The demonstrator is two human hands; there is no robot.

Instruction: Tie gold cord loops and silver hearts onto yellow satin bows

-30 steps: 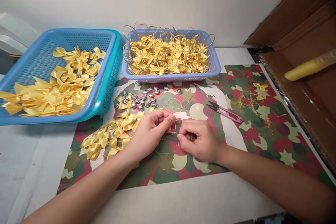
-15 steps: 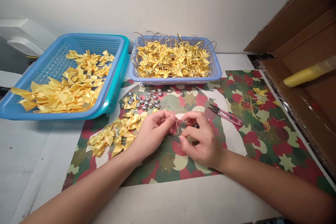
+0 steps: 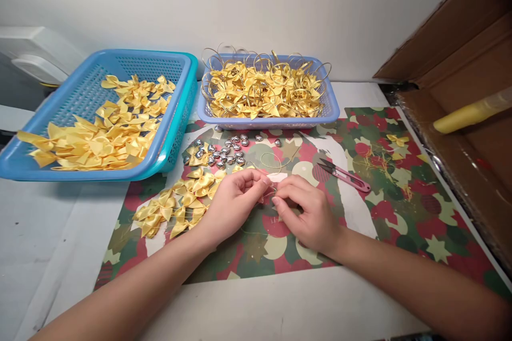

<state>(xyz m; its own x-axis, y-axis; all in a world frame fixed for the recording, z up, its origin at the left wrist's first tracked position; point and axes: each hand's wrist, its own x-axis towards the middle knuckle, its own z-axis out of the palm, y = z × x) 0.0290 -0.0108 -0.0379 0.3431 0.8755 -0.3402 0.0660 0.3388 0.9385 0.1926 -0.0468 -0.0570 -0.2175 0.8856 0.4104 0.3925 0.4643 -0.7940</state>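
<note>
My left hand is closed, thumb and forefinger pinching a thin yellow thread. Facing it, my right hand has its fingertips drawn together on the same thread, a short way from the left fingertips. The thread's loose end curls on the sheet beyond my hands. Yellow ribbon bows lie beside and partly behind my left wrist, with fine strands running across them. Several silver beads are scattered past the left hand. Pink-handled thread snips rest to the right of my right hand.
A blue basket of yellow bows stands at left, set in a turquoise one. A second basket at the back holds bows with gold wire rings. Thread scraps lie on the patterned sheet. A cardboard box borders the right.
My right hand's fingers have come together and down onto the thread, nearer my left fingertips. The angular bit of thread between the hands has been drawn in. My left hand stays put.
</note>
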